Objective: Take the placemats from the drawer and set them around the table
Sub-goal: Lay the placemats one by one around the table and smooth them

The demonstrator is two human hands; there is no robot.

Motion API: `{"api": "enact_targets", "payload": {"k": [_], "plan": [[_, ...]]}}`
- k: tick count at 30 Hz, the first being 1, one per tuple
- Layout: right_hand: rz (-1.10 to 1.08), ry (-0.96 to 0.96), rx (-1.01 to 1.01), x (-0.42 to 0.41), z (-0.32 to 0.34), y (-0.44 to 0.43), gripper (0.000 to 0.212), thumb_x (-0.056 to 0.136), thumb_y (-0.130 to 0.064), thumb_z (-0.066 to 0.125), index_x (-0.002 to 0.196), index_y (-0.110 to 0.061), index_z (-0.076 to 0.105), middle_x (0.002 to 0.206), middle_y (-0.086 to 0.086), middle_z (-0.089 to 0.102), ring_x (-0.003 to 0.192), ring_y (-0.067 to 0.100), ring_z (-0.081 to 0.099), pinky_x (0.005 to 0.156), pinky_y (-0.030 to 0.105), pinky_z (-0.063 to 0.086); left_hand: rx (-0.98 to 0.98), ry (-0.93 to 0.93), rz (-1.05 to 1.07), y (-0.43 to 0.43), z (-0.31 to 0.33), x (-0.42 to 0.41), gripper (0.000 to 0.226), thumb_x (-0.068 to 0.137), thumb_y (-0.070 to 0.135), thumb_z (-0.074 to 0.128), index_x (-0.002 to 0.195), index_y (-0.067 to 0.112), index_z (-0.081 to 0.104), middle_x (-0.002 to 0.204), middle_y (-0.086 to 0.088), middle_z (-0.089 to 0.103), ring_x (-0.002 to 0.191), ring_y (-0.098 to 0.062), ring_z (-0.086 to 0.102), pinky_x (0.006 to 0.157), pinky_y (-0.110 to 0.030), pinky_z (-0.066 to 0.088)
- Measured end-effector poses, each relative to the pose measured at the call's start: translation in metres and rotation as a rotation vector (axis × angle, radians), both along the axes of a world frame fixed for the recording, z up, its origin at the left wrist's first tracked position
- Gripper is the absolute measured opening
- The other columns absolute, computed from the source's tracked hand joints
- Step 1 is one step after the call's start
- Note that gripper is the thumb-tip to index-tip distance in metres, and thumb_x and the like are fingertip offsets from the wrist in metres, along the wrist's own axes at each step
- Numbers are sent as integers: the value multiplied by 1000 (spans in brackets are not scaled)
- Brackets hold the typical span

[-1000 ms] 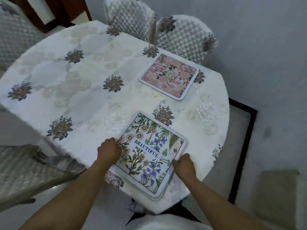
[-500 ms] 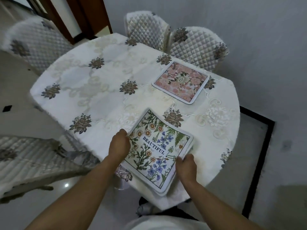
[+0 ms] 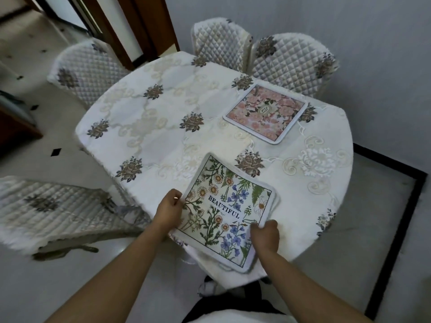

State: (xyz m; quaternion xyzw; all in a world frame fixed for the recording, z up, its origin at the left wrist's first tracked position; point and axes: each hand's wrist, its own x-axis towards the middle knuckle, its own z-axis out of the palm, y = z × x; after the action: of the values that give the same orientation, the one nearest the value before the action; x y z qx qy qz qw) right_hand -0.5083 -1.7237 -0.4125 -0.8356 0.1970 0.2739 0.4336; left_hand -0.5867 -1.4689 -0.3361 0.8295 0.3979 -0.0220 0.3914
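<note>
A round table [image 3: 163, 127] fills the middle of the view, covered by a white cloth [image 3: 144, 108] with pale raised scrollwork and scattered brown-grey embroidered roses. At the table's near edge, two bare hands hold a stack of placemats [image 3: 227, 212]. The top mat is a rounded-corner rectangle with a pale padded-looking border, printed with daisies, blue flowers, green fern fronds and the word BEAUTIFUL in dark capitals. Edges of at least one more mat show beneath it along the right side and near corner; how many lie under it cannot be told. The stack sits turned at an angle, its far part over the cloth and its near corner sticking out past the table's edge. The left hand [image 3: 168, 209] grips the stack's left edge, fingers curled, with thumb and fingertips pinching the border. The right hand [image 3: 265, 235] clasps the right edge close to the near corner, fingers folded over the top of the border. A pink mat [image 3: 265, 114], the same rounded shape with a white border, pink blossoms and a small central emblem, lies flat at the table's far right edge. Directly behind it stand two chairs [image 3: 289, 64] side by side, in white diamond-quilted covers with grey floral patches. A third chair [image 3: 84, 71] in the same cover stands at the far left edge, and a fourth [image 3: 53, 210] at the near left. The floor [image 3: 46, 283] is pale and glossy.
</note>
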Motion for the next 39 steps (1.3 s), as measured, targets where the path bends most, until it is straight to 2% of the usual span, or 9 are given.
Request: {"api": "enact_targets", "payload": {"k": [3,7,11,15,17,21,24,29,39], "plan": [[-1,22,43,-2,-1,-1,28,91,-23,57,113,-6,51,108,14,65,83,29,59,68,33,47,-44,116,62,3,-8,-12,13,98,23,52,85,21,51,71,-6,62,46,-12,53,37,-18,36],[1,-74,17,-2,1,-6,18,95,-25,48,99,-9,56,94,9,65,81,28,61,72,37,51,-103,200,77,1,-26,-29,11,98,22,50,89,17,51,83,-13,64,60,-20,56,46,-23,42],[20,-280,-15,-3,9,-7,25,99,-25,45,82,-8,51,76,8,59,70,27,58,63,36,47,-103,145,17,3,-30,-31,13,98,21,52,85,23,49,76,-6,66,50,-13,60,39,-23,44],[-21,-391,38,-6,28,16,28,99,-24,48,74,-12,46,68,6,57,63,24,56,56,34,42,-76,45,-49,35,-16,-23,15,98,25,51,84,24,49,81,-8,68,70,-29,68,56,-41,57],[-26,-432,48,-10,36,41,30,99,-24,48,72,-13,44,67,6,55,61,23,54,56,34,41,-54,-3,-79,65,-5,-25,15,98,26,52,84,24,50,81,-7,67,72,-29,68,62,-45,58],[-12,-472,37,-29,51,116,32,100,-27,49,71,-14,44,65,3,53,58,18,51,51,29,34,-13,-94,-116,144,15,-47,16,97,27,54,82,25,50,78,-1,64,66,-17,62,53,-30,48],[-18,-502,81,-54,66,190,30,99,-26,49,73,-11,49,67,5,57,59,19,54,52,27,38,-5,-128,-132,213,32,-80,9,98,28,52,89,26,51,81,-1,64,68,-17,61,53,-29,46],[14,-551,97,-86,92,295,32,97,-25,50,68,-13,45,64,5,51,56,19,46,49,28,31,113,-170,-91,318,56,-124,10,100,32,49,91,25,50,84,4,60,73,-12,57,54,-28,39],[60,-608,61,-63,116,422,36,98,-28,50,69,-8,44,61,4,49,53,14,42,47,30,27,125,-259,-25,438,56,-109,13,100,28,48,93,17,51,83,-1,60,73,-14,55,56,-26,38]]}}
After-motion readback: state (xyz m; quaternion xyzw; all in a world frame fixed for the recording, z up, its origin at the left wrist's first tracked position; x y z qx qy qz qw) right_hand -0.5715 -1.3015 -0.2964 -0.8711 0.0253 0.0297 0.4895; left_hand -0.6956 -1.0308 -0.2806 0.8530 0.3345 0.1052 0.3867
